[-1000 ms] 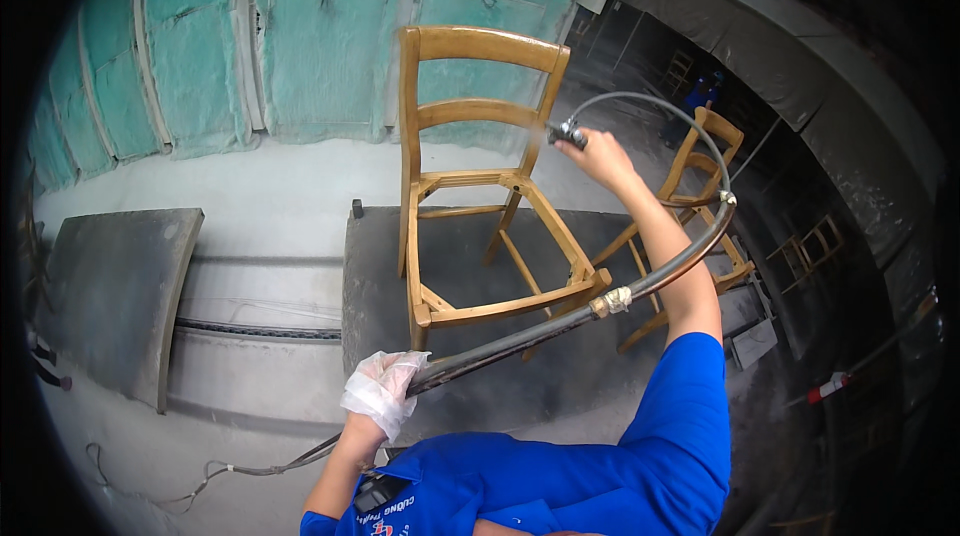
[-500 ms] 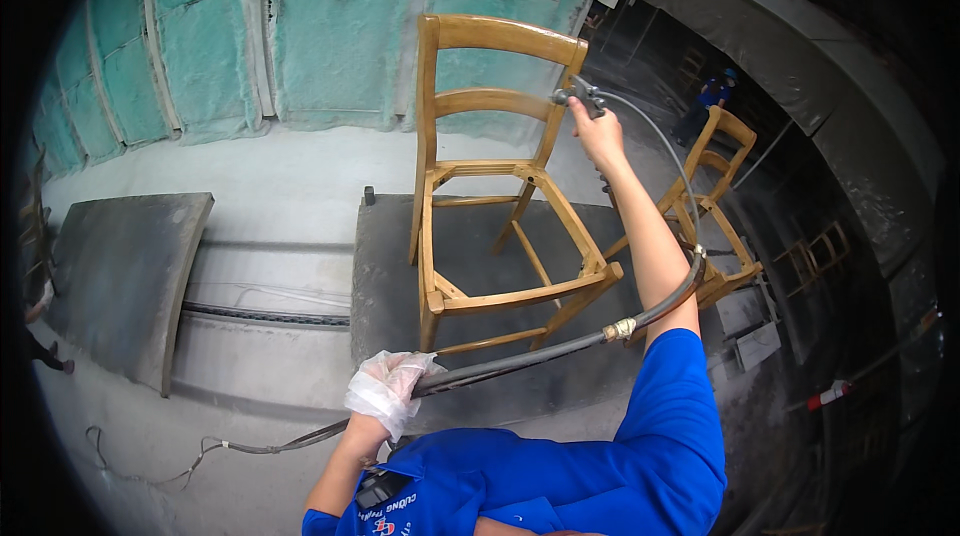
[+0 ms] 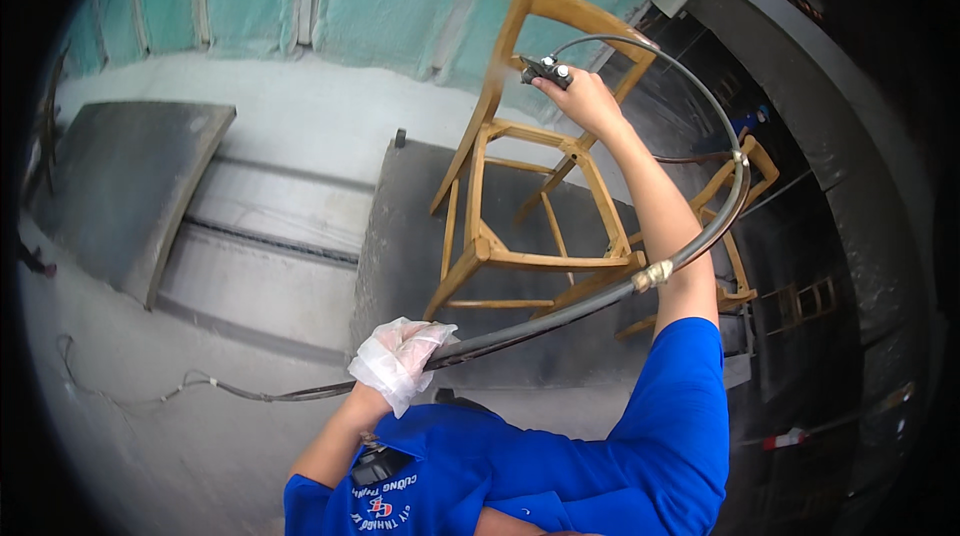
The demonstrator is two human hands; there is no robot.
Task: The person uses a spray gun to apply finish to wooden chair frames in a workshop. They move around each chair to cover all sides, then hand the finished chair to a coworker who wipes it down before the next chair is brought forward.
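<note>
Right hand (image 3: 582, 101), bare, wrapped around a small dark-and-silver metal spray gun (image 3: 547, 73); can't tell from here if the trigger is pulled, though there's a faint pale blur just left of the nozzle. Left hand (image 3: 402, 354), in a translucent white plastic glove, is closed on a long black rubber hose (image 3: 540, 324) at the near side, low and left of the other hand. Hose runs right from that grip, passes over the right forearm, and a thinner line loops far and back left to the gun. Main piece: honey-brown wooden chair (image 3: 555, 261) with open seat frame, upright on a flat dark-grey slab (image 3: 400, 226), mid-scene. Key relation: gun sits at the backrest, nozzle facing left toward the left back post; contact or gap, can't tell. Chair's long axis is vertical, skewed by the lens; seat frame lies nearer than the gun, below it. Right hand is the closer one to the backrest; left is near the front left leg, apart from it. Second brown wooden chair (image 3: 735, 246) stands far right, partly behind the right arm.
</note>
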